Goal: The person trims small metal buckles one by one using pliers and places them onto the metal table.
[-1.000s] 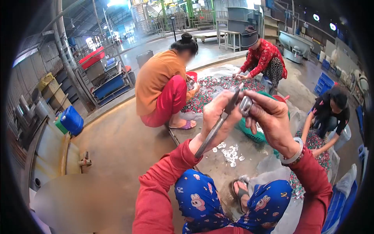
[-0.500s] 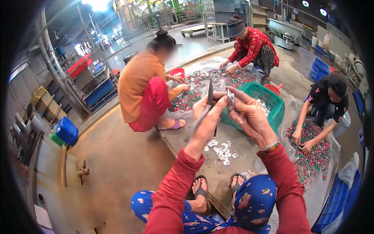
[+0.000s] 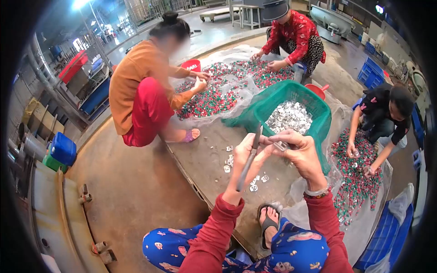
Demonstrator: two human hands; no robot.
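Observation:
My left hand (image 3: 246, 159) is closed round a slim grey knife-like tool (image 3: 248, 166), its narrow end upward. Its fingertips meet those of my right hand (image 3: 304, 157), which pinches a small shiny clear or metal piece (image 3: 281, 146); its exact kind is too small to tell. Just beyond my hands stands a green basket (image 3: 322, 123) lined with netting, holding a heap of silvery pieces (image 3: 289, 116). Below and left of my hands, several similar flat pieces (image 3: 253, 187) lie scattered on the concrete slab.
A person in orange (image 3: 141, 75), one in red (image 3: 298, 38) and one in black (image 3: 395, 113) crouch around piles of red and green pieces (image 3: 209, 101) on plastic sheeting. A red scoop (image 3: 316, 91) sits behind the basket. Blue crates (image 3: 384, 234) lie at right.
Both hands have come lower in view, and the piece is now tilted flatter between the fingertips. My view has dipped, showing more of the basket's contents.

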